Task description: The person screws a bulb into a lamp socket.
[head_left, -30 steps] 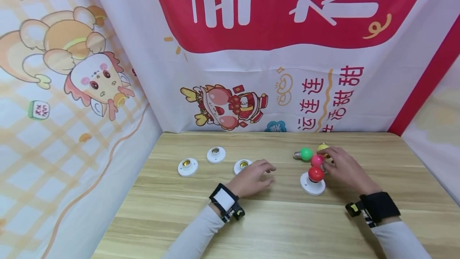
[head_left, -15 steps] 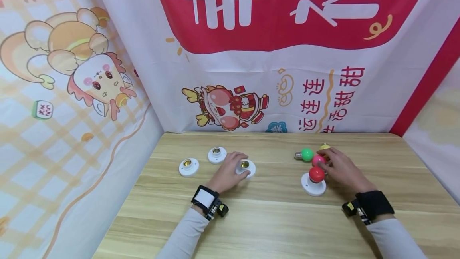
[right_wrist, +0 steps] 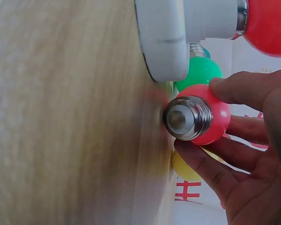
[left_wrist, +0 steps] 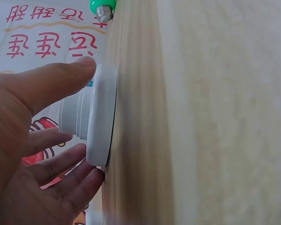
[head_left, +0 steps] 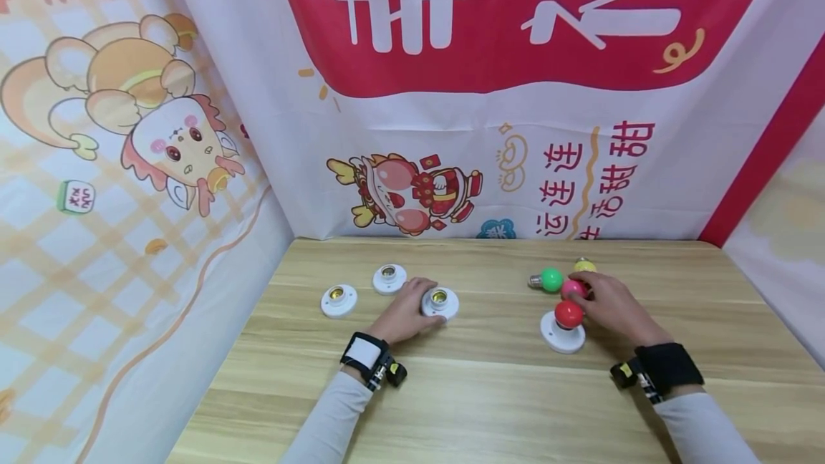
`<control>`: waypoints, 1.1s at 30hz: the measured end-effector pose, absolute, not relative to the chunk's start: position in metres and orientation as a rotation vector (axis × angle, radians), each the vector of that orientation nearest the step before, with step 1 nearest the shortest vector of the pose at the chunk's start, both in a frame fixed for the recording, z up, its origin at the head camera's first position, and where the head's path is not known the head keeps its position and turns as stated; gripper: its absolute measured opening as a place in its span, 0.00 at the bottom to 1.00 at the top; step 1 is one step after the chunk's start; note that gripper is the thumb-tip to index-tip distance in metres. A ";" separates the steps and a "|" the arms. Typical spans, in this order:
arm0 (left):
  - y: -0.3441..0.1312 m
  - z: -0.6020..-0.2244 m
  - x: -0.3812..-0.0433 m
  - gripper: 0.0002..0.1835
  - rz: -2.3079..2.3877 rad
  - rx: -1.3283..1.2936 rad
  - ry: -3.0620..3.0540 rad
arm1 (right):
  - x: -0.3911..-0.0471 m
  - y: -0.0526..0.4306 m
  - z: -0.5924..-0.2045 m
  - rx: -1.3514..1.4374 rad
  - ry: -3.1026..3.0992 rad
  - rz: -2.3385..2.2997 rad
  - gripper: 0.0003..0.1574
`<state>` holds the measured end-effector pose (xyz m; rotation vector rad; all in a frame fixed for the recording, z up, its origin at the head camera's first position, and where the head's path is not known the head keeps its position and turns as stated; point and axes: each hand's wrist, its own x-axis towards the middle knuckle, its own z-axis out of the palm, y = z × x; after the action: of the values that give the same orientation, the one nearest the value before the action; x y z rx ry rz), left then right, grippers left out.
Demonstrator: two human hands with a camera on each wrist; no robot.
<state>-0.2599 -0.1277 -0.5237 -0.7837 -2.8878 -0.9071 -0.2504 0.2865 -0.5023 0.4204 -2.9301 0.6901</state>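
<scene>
My left hand point(head_left: 402, 313) has its thumb and fingers around the rim of a white lamp socket point(head_left: 440, 304), which stands on the table. In the left wrist view, the thumb lies over one side of that socket's base point(left_wrist: 103, 126) and the fingertips touch the other. With thumb and fingers, my right hand point(head_left: 609, 303) pinches a pink light bulb point(right_wrist: 218, 115), its metal screw cap toward the wrist camera. Just in front of it, a red bulb point(head_left: 568, 314) sits upright in another white socket point(head_left: 562, 335). A green bulb point(head_left: 551, 279) and a yellow bulb point(head_left: 584, 266) lie close by.
Two more white sockets, a left one point(head_left: 338, 301) and a rear one point(head_left: 389, 278), stand on the wooden table point(head_left: 451, 407) left of my left hand. A printed cloth point(head_left: 296, 113) hangs behind the table's back edge.
My left hand has moved left from beyond the socket and taken hold of its base. My right hand, still at the bulbs, has shifted slightly from the yellow bulb toward the pink one.
</scene>
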 end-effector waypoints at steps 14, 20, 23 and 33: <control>-0.127 -0.526 -0.261 0.43 -0.828 -0.831 -2.916 | -0.245 0.285 -0.502 0.351 -2.916 0.831 0.28; -0.127 -0.527 -0.262 0.41 -0.808 -0.819 -2.922 | -0.244 0.284 -0.501 0.348 -2.901 0.869 0.28; -0.126 -0.526 -0.260 0.40 -0.823 -0.819 -2.918 | -0.244 0.285 -0.500 0.365 -2.890 0.895 0.28; -0.125 -0.522 -0.256 0.41 -0.863 -0.798 -2.929 | -0.241 0.282 -0.488 0.457 -2.781 0.865 0.32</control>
<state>-0.2561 -0.1251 -0.5221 -0.7985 -2.9294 -0.8633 -0.2405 0.2816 -0.4885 0.4568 -2.7807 0.8648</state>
